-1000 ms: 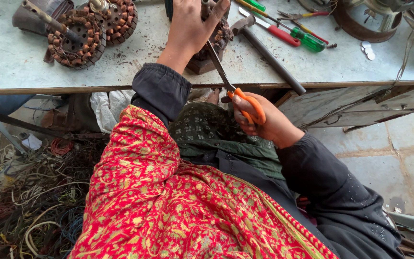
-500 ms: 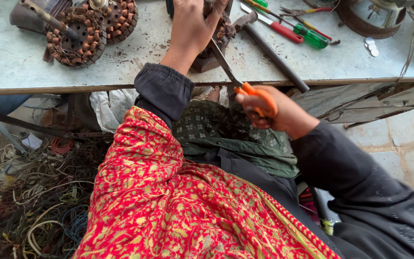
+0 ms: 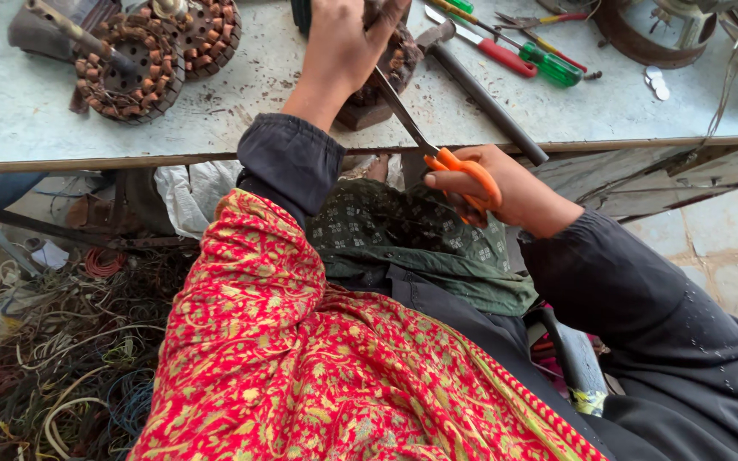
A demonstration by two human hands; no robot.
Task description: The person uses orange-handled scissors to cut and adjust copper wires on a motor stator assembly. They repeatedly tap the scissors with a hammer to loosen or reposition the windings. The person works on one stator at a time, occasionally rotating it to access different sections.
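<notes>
My left hand (image 3: 348,43) grips a dark round motor stator (image 3: 395,60) with copper windings at the front of the grey workbench (image 3: 241,102). My right hand (image 3: 497,192) holds the orange handles of a pair of scissors (image 3: 437,145) below the bench edge. The steel blades point up and left, and their tips reach the stator just under my left hand's fingers. A red patterned shawl (image 3: 301,367) covers my left arm and lap.
Two more copper-wound stators (image 3: 130,72) lie at the bench's left. A hammer (image 3: 480,90), red and green screwdrivers (image 3: 523,55) and a metal ring (image 3: 642,38) lie on the right. A tangle of scrap wire (image 3: 53,358) fills the floor at the left.
My right hand with the scissors has shifted slightly to the right and up. My left hand stays on the stator.
</notes>
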